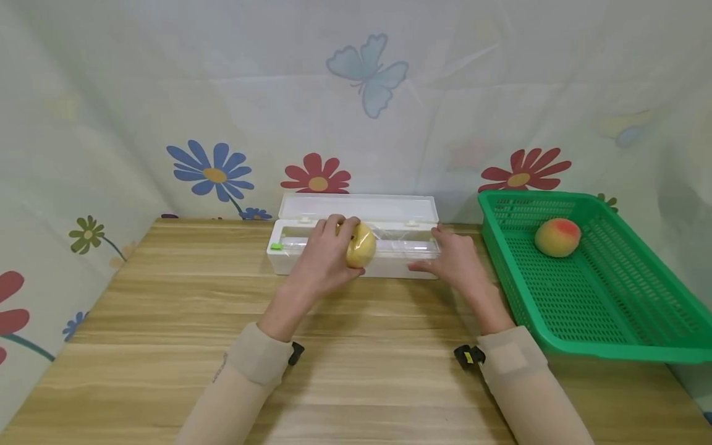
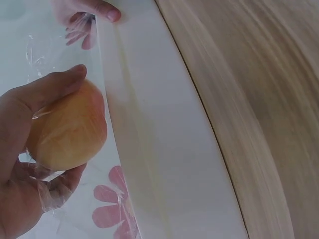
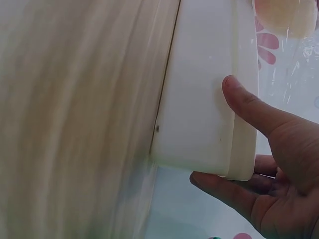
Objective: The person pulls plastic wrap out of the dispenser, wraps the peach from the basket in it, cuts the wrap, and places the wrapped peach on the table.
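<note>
My left hand (image 1: 319, 259) grips a peach (image 1: 364, 246) with clear cling film round it, just over a white cling film dispenser (image 1: 389, 268). In the left wrist view the peach (image 2: 70, 132) shows its yellow and pink skin, with crumpled film (image 2: 52, 196) by the fingers. Between peach and dispenser a sheet of film seems to stretch. The dispenser's lid (image 1: 358, 207) stands raised at the back, and a film roll (image 1: 408, 246) lies inside. At the dispenser's right end my right hand (image 1: 460, 259) holds it, thumb on the front wall, fingers round the end.
A green plastic basket (image 1: 514, 296) stands to the right on the wooden table (image 1: 361, 371). Inside it lies another peach (image 1: 558, 237) with a red blush. Behind the table hangs a white curtain (image 1: 250, 80) printed with flowers and a butterfly.
</note>
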Motion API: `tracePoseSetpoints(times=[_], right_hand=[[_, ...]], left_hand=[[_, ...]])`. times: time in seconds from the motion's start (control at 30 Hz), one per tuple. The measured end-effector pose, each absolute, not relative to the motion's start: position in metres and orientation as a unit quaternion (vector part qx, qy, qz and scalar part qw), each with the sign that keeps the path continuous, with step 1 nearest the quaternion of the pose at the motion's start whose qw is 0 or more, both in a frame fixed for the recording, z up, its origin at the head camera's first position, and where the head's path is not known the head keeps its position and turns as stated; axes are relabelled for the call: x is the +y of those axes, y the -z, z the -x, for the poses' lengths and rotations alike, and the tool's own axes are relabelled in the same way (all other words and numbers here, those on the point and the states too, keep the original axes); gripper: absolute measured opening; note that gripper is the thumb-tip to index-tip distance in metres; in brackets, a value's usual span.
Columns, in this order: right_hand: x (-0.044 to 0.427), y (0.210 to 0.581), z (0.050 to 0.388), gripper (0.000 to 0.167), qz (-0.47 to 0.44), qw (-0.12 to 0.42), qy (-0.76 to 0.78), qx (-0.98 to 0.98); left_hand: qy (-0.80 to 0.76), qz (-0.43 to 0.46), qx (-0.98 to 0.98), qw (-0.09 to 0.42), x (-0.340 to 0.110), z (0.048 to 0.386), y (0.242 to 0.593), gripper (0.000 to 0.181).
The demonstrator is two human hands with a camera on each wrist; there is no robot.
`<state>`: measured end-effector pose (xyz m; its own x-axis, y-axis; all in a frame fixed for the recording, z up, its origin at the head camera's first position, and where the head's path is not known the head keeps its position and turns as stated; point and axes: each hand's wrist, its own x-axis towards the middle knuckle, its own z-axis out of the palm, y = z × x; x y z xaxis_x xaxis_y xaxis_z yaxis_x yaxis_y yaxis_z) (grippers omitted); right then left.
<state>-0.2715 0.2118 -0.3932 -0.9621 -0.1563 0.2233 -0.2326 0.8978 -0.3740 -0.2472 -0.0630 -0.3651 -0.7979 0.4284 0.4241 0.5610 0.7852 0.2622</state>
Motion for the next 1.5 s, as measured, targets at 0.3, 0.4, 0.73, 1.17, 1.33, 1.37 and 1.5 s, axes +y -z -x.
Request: tracePoseSetpoints(times=[0.3,0.4,0.73,1.17,1.33,1.37,1.5], right_hand=[[0.209,0.391,0.271,0.092,-0.090,0.102,-0.187,-0.973],[0.208,0.392,0.272,0.089,-0.093,0.107,-0.183,-0.973],[0.208,0.395,0.272,0.080,-0.095,0.126,-0.187,-0.970],[0.205,0.395,0.269,0.085,-0.068,0.094,-0.230,-0.966],[0.206,0.395,0.269,0.086,-0.068,0.086,-0.232,-0.967],[0.206,0.396,0.269,0.086,-0.068,0.086,-0.233,-0.966],[0.207,0.397,0.271,0.086,-0.078,0.090,-0.227,-0.966]], left_hand=[[0.197,0.277,-0.926,0.165,-0.065,0.241,0.359,0.088],[0.193,0.282,-0.924,0.174,-0.066,0.239,0.358,0.087],[0.190,0.295,-0.919,0.181,-0.070,0.229,0.359,0.085],[0.176,0.313,-0.913,0.191,-0.076,0.211,0.352,0.086],[0.168,0.333,-0.905,0.206,-0.077,0.206,0.351,0.084],[0.166,0.337,-0.903,0.208,-0.077,0.204,0.351,0.084],[0.159,0.346,-0.899,0.216,-0.078,0.200,0.351,0.084]])
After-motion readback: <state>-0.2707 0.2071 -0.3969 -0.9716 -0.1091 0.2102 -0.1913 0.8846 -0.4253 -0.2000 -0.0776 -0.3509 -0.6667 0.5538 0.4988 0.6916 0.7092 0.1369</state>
